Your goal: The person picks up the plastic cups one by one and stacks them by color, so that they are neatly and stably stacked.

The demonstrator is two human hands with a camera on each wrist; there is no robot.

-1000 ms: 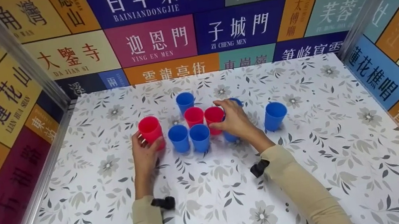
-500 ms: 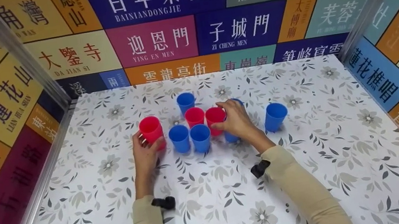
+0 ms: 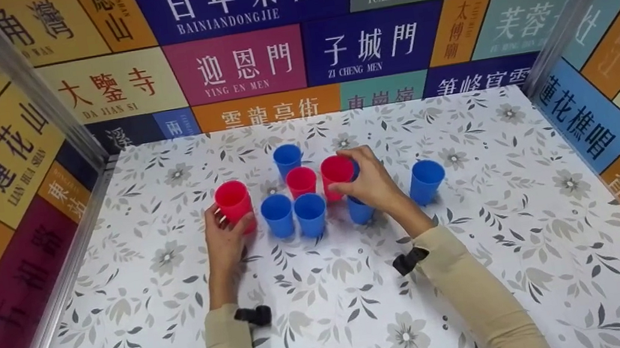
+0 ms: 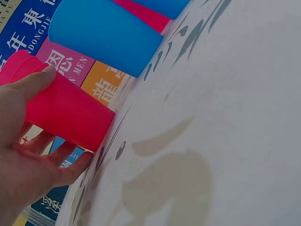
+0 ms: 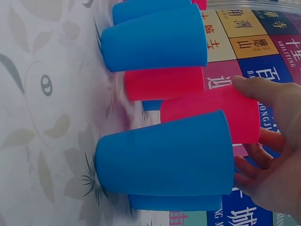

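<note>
My left hand (image 3: 224,237) grips a red plastic cup (image 3: 234,201) at the left of the group; the left wrist view shows a second rim line near its top, like nested cups. With thumb and fingers, my right hand (image 3: 370,180) holds another red cup (image 5: 211,110), its base raised off the table in the right wrist view. A blue cup (image 3: 359,211) stands just in front of that hand, and one more blue cup is mostly hidden behind it. To the left of the held cup stands a third red cup (image 3: 301,182).
Two blue cups, one (image 3: 278,218) beside the other (image 3: 311,216), stand between my hands. Another blue cup (image 3: 288,160) is at the back, and a further blue cup (image 3: 426,183) stands apart at the right. Sign-patterned walls enclose the flower-printed table (image 3: 318,318).
My right hand has lifted its red cup and shifted it slightly right, away from the middle red cup. The left hand and its cup have stayed in place.
</note>
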